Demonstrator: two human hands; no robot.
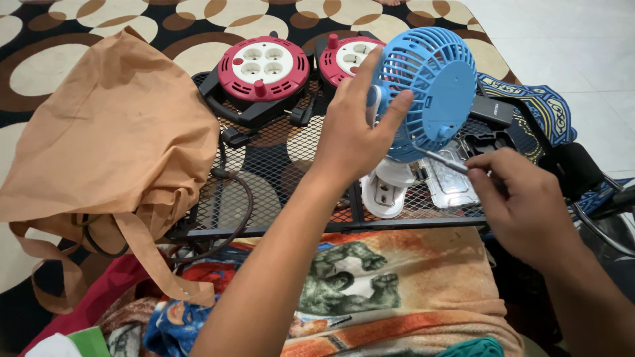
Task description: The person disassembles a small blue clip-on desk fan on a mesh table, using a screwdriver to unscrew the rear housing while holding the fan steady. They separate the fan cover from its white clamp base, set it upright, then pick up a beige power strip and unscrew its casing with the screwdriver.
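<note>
Blue plastic grille of small round fan [426, 86] gripped upright by left hand [354, 129] above black wire-mesh table [264, 165]. Right hand [519, 201] closed round thin metal screwdriver [440, 158], tip at rear housing. Probably mid-unscrewing; next calls for keeping tip seated, fan steady. Two red cable reels [264, 66] behind, tan cloth bag [112, 139] left.

Clear plastic package [450, 182] behind blue fan [430, 86]
</note>
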